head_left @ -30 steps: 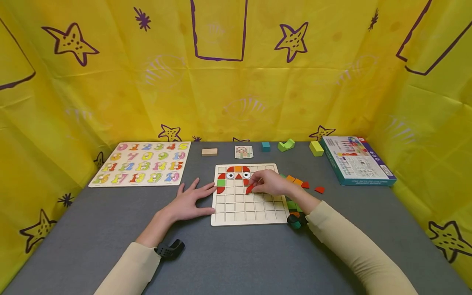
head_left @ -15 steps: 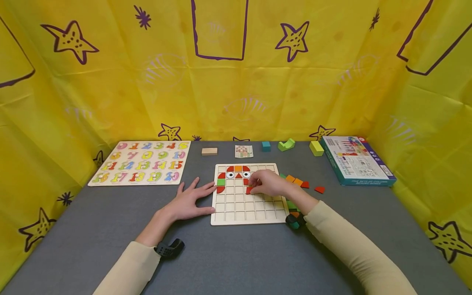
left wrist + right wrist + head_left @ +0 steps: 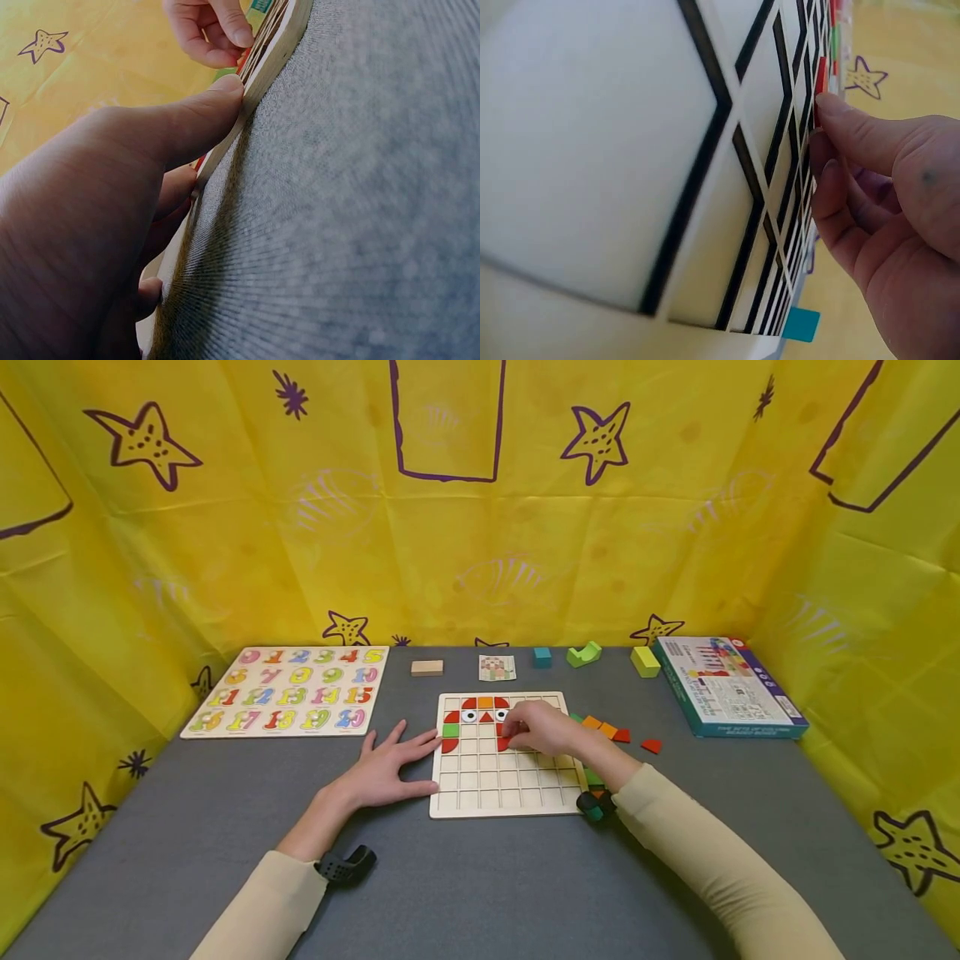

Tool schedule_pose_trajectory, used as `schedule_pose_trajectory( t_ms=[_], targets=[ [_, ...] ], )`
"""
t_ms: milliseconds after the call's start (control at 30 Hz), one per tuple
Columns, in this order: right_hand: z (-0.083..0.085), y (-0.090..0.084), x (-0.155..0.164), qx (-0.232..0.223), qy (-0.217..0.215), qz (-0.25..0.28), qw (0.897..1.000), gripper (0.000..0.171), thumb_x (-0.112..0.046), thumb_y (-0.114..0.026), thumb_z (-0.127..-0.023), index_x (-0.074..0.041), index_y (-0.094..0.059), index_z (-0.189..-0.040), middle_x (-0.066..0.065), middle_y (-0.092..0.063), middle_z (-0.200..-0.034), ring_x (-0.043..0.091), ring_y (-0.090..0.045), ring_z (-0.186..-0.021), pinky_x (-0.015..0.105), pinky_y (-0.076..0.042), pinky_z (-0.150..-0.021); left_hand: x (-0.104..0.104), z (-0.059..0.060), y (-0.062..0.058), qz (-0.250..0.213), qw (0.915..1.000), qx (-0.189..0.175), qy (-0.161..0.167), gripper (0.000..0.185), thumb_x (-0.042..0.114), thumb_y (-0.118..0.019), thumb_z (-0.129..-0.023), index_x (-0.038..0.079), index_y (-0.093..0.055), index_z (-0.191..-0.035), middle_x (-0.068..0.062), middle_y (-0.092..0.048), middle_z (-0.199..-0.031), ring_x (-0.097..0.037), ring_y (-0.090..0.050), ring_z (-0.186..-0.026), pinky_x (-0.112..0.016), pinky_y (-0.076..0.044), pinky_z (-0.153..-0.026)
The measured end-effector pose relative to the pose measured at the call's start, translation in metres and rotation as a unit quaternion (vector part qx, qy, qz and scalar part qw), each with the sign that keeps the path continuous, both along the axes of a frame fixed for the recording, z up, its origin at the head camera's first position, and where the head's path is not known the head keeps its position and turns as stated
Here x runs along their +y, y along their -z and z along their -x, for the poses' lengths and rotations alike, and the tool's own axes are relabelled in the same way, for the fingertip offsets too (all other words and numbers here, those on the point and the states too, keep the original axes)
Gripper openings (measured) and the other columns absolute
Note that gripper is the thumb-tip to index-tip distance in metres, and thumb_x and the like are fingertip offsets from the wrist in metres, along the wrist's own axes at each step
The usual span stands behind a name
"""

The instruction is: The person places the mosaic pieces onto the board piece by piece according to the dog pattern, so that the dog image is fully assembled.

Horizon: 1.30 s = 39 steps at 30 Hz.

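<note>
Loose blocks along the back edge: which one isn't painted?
The plain wood block, leftmost, beside the pattern card. The others are teal, green and yellow-green.

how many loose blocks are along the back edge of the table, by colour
tan block: 1
teal block: 1
green block: 1
yellow-green block: 1
total: 4
</note>
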State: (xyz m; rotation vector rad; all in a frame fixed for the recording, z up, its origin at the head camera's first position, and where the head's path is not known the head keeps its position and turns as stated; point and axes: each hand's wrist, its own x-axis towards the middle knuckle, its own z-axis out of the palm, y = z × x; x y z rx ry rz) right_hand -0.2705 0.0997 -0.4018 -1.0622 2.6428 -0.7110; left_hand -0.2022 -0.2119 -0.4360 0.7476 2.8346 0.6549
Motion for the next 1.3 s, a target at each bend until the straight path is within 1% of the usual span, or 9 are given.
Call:
schedule_pose_trajectory(
  t_ms=[133, 367, 567, 767, 933, 1100, 1233, 1300],
  targets=[
    [0.0, 0.0, -0.002, 0.003, -0.001, -0.004, 1.0, 0.006, -0.008, -0.077, -0.091, -0.008, -0.074, -0.096, -0.002, -0.062, -0.089, 0.015, -0.055, -0.081, 0.028, -0.049, -0.077, 0.0, 0.0, 0.0, 0.001, 1.0, 0.001, 0.001, 0.082, 0.065, -0.065, -0.088, 0.023, -0.044, -0.155, 0.004, -0.032, -0.162, -0.045, -0.006, -0.151, -0.076, 0.006, -0.106],
    [-0.003, -0.002, -0.003, -0.005, 0.003, -0.001, 1.0, 0.009, -0.011, -0.079, -0.09, -0.008, -0.074, -0.097, -0.003, -0.062, -0.088, 0.016, -0.056, -0.081, 0.029, -0.05, -0.078, 0.0, 0.0, 0.0, 0.0, 1.0, 0.005, 0.003, 0.082, 0.065, -0.065, -0.088, 0.024, -0.044, -0.155, 0.005, -0.032, -0.162, -0.045, -0.006, -0.151, -0.076, 0.006, -0.106],
    [-0.003, -0.005, 0.007, -0.006, 0.013, 0.031, 0.999, 0.013, -0.013, -0.079, -0.09, -0.008, -0.075, -0.101, -0.003, -0.065, -0.089, 0.017, -0.057, -0.083, 0.032, -0.049, -0.079, 0.0, 0.0, 0.001, -0.001, 1.0, 0.005, 0.003, 0.082, 0.066, -0.065, -0.088, 0.024, -0.044, -0.155, 0.005, -0.032, -0.162, -0.045, -0.006, -0.151, -0.076, 0.006, -0.106],
    [-0.004, -0.011, 0.033, -0.016, 0.033, 0.057, 0.998, 0.019, -0.013, -0.075, -0.092, -0.005, -0.073, -0.109, 0.0, -0.068, -0.099, 0.019, -0.062, -0.089, 0.036, -0.053, -0.081, 0.0, 0.0, 0.002, 0.0, 1.0, 0.003, -0.003, 0.084, 0.067, -0.065, -0.087, 0.024, -0.044, -0.155, 0.004, -0.033, -0.162, -0.045, -0.006, -0.151, -0.075, 0.006, -0.107],
    [-0.003, -0.013, 0.059, -0.019, 0.058, 0.062, 0.996, 0.026, -0.014, -0.075, -0.093, -0.003, -0.07, -0.116, 0.001, -0.066, -0.098, 0.021, -0.062, -0.089, 0.036, -0.053, -0.076, -0.001, -0.001, 0.002, 0.0, 1.0, -0.002, -0.005, 0.084, 0.068, -0.065, -0.087, 0.024, -0.044, -0.155, 0.003, -0.033, -0.162, -0.044, -0.005, -0.151, -0.075, 0.006, -0.107],
    [-0.004, -0.019, 0.083, -0.025, 0.089, 0.067, 0.993, 0.031, -0.014, -0.075, -0.093, -0.003, -0.069, -0.121, 0.004, -0.066, -0.099, 0.023, -0.06, -0.086, 0.035, -0.053, -0.073, -0.001, -0.001, 0.002, -0.001, 1.0, -0.002, -0.007, 0.084, 0.067, -0.065, -0.087, 0.024, -0.044, -0.155, 0.003, -0.033, -0.162, -0.044, -0.005, -0.151, -0.075, 0.006, -0.107],
    [-0.007, -0.021, 0.101, -0.03, 0.108, 0.071, 0.991, 0.033, -0.014, -0.075, -0.093, -0.003, -0.068, -0.123, 0.009, -0.068, -0.108, 0.025, -0.061, -0.092, 0.036, -0.054, -0.076, 0.0, 0.0, 0.002, 0.0, 1.0, -0.003, -0.006, 0.084, 0.068, -0.065, -0.087, 0.024, -0.044, -0.155, 0.003, -0.033, -0.162, -0.044, -0.005, -0.151, -0.075, 0.006, -0.107],
    [-0.009, -0.02, 0.11, -0.031, 0.117, 0.071, 0.99, 0.032, -0.014, -0.074, -0.094, -0.003, -0.068, -0.123, 0.01, -0.068, -0.109, 0.025, -0.062, -0.094, 0.037, -0.054, -0.077, 0.0, 0.0, 0.001, 0.001, 1.0, -0.004, -0.005, 0.083, 0.068, -0.065, -0.087, 0.024, -0.044, -0.155, 0.004, -0.032, -0.162, -0.044, -0.005, -0.151, -0.075, 0.006, -0.107]
  ],
)
